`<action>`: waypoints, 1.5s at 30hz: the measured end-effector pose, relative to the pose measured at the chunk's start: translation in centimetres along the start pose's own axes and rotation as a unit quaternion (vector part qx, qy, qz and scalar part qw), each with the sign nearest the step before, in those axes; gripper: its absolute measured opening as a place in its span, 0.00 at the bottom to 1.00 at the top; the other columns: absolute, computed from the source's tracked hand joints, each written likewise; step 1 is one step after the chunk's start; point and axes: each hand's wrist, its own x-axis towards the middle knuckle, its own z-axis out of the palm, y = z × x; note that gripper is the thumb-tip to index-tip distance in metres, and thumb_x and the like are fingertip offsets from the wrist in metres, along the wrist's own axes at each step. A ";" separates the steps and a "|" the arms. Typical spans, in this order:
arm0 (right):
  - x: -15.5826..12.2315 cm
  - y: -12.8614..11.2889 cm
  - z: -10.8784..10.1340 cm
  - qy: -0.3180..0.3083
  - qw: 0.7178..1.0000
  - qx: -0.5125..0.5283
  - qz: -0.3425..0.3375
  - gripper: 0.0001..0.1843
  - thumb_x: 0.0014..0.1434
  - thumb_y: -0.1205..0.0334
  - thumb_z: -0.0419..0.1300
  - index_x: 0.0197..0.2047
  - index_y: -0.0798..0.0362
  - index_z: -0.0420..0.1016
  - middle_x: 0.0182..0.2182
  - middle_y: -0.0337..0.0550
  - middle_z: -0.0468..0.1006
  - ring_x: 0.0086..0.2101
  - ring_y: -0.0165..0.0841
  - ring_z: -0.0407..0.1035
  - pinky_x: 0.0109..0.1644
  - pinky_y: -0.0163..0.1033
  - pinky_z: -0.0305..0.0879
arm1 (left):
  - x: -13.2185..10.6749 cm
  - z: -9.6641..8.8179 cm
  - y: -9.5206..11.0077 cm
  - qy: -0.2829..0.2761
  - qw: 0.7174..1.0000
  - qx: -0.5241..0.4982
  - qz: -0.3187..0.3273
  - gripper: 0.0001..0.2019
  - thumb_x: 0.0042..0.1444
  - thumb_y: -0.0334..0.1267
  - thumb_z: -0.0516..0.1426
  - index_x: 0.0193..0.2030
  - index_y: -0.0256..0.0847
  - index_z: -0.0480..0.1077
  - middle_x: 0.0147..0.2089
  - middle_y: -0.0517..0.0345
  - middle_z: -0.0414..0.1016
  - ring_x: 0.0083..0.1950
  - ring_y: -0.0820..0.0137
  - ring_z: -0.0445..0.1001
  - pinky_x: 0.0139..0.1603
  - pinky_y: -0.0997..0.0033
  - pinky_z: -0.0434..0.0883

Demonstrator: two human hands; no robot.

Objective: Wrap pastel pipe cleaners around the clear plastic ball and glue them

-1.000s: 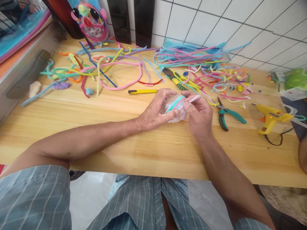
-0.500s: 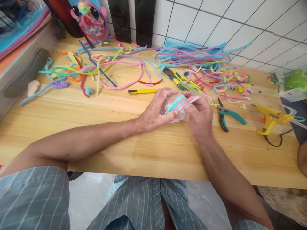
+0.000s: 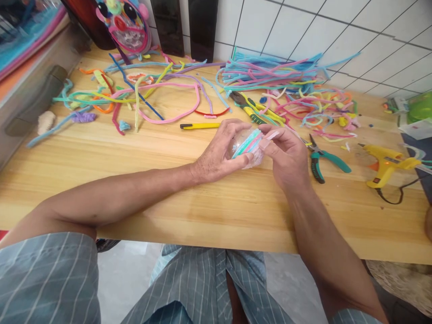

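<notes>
- Above the wooden table (image 3: pixel 141 189), table centre: left hand (image 3: pixel 219 155) cups a clear ball (image 3: pixel 248 148) wound with pipe cleaners, fingers curled.
- Right hand (image 3: pixel 286 157), at the ball's 3 o'clock, pinches a pink pipe-cleaner end (image 3: pixel 272 135).

A craft workspace: a wooden surface (image 3: pixel 101 162) against white wall tiles (image 3: pixel 303 27), strewn with coloured pipe cleaners (image 3: pixel 270 74), pliers (image 3: pixel 319 159), a glue gun (image 3: pixel 384 164) and a finished pipe-cleaner face (image 3: pixel 126 22).
</notes>
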 end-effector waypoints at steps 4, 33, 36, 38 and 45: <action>0.0 -0.4 -0.2 -0.010 1.000 -0.013 -0.006 0.18 0.60 0.40 0.80 0.40 0.44 0.86 0.55 0.41 0.88 0.54 0.40 0.82 0.60 0.51 0.83 | 0.0 0.0 -0.3 -0.003 1.000 0.004 0.006 0.34 0.73 0.63 0.60 0.75 0.44 0.62 0.71 0.39 0.69 0.74 0.50 0.71 0.75 0.44 0.73; -0.5 -1.0 0.8 -0.016 1.000 -0.007 0.022 0.22 0.57 0.40 0.82 0.39 0.45 0.82 0.57 0.42 0.86 0.54 0.38 0.81 0.64 0.48 0.80 | 0.3 -0.7 1.6 -0.016 0.998 -0.023 -0.050 0.31 0.71 0.61 0.62 0.71 0.45 0.66 0.70 0.40 0.75 0.72 0.51 0.76 0.74 0.44 0.76; -0.5 -1.3 1.1 -0.022 0.999 -0.006 0.025 0.25 0.55 0.35 0.81 0.39 0.45 0.81 0.57 0.43 0.85 0.55 0.38 0.81 0.66 0.48 0.78 | 0.4 -1.1 2.0 -0.012 0.996 -0.044 -0.076 0.28 0.74 0.60 0.62 0.69 0.46 0.67 0.68 0.42 0.77 0.68 0.53 0.79 0.69 0.47 0.80; -0.4 -1.3 1.2 -0.029 0.999 -0.004 0.035 0.27 0.54 0.33 0.81 0.40 0.45 0.81 0.58 0.44 0.85 0.56 0.39 0.80 0.67 0.48 0.77 | 0.3 -1.3 2.1 -0.024 0.994 -0.056 -0.088 0.26 0.74 0.60 0.62 0.69 0.49 0.67 0.68 0.46 0.77 0.67 0.53 0.80 0.68 0.47 0.81; -0.6 -1.8 1.2 -0.031 0.998 -0.008 0.050 0.27 0.55 0.31 0.79 0.41 0.42 0.81 0.59 0.43 0.84 0.60 0.41 0.78 0.70 0.53 0.76 | -0.2 -1.2 0.8 0.000 0.991 -0.070 -0.110 0.33 0.67 0.65 0.67 0.72 0.58 0.68 0.68 0.51 0.76 0.67 0.47 0.79 0.66 0.31 0.80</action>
